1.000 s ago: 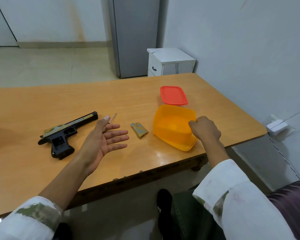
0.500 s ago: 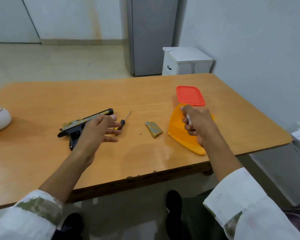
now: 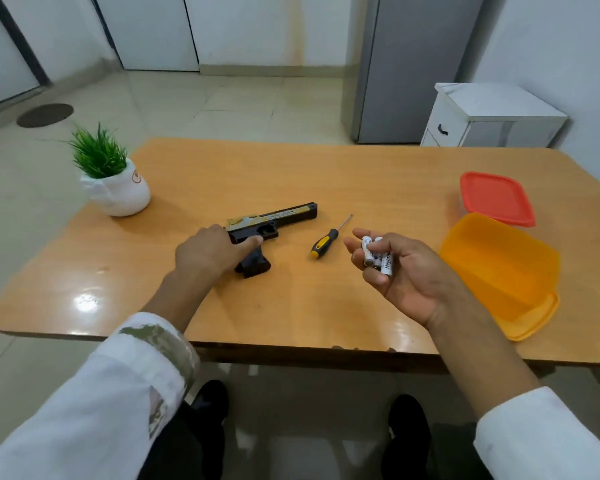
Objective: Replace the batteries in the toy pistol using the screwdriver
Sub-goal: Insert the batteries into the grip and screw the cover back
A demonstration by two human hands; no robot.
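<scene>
– Black plastic under a gold camouflage slide: the toy pistol [image 3: 274,221] is lying on its side in the middle of the surface [image 3: 291,168], muzzle pointing right. Where are the hands sitting?

– The left hand [image 3: 212,251] is covering its rear, fingers curling over the back, thumb lying along the frame above the grip. The right hand [image 3: 402,271] is hovering palm-up just right of the screwdriver [image 3: 323,244], fingers cupping a few white batteries [image 3: 378,256].

– What is differing from a second ago?

– Then the right hand was reaching into the orange container [image 3: 499,271] and the left was lying open beside the pistol. Now the cells are out and the pistol is being steadied, so I am judging that loading is coming next.

– And the loose camouflage cover?

– It was lying between screwdriver and container; the right hand is now hiding that spot, so I cannot tell.

– Room for moving?

– Bare wood is stretching from the pistol to the near edge. The container is sitting close to that edge on the right, the red lid [image 3: 496,197] just behind it. The potted plant [image 3: 111,181] is standing well apart at the far left corner.
</scene>
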